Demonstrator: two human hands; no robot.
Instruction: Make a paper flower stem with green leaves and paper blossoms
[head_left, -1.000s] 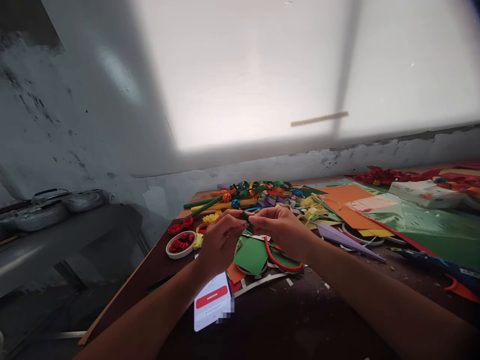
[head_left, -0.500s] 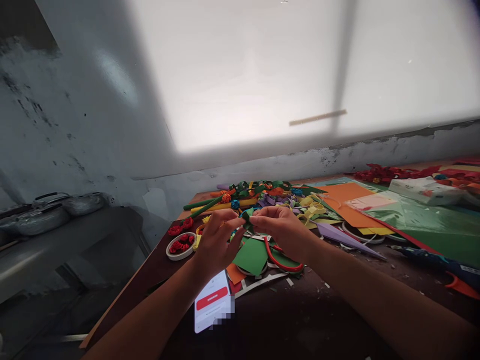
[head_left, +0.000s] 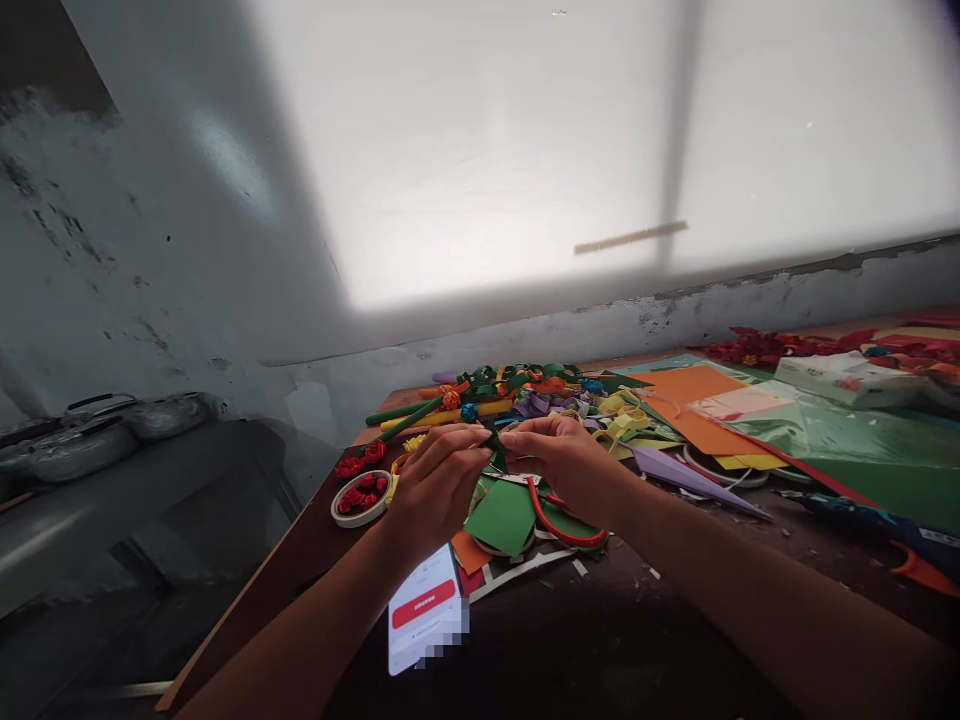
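A dark green paper strip [head_left: 494, 447] is pinched between the fingertips of the left hand [head_left: 437, 482] and right hand [head_left: 568, 463], above the tabletop [head_left: 615, 630]. The fingers cover much of it, so its full shape cannot be made out. Beneath the right hand, red-handled scissors [head_left: 577, 540] are partly hidden. Nearer the tabletop's left edge, the left forearm partly covers a phone [head_left: 421, 625], its lower right corner pixelated.
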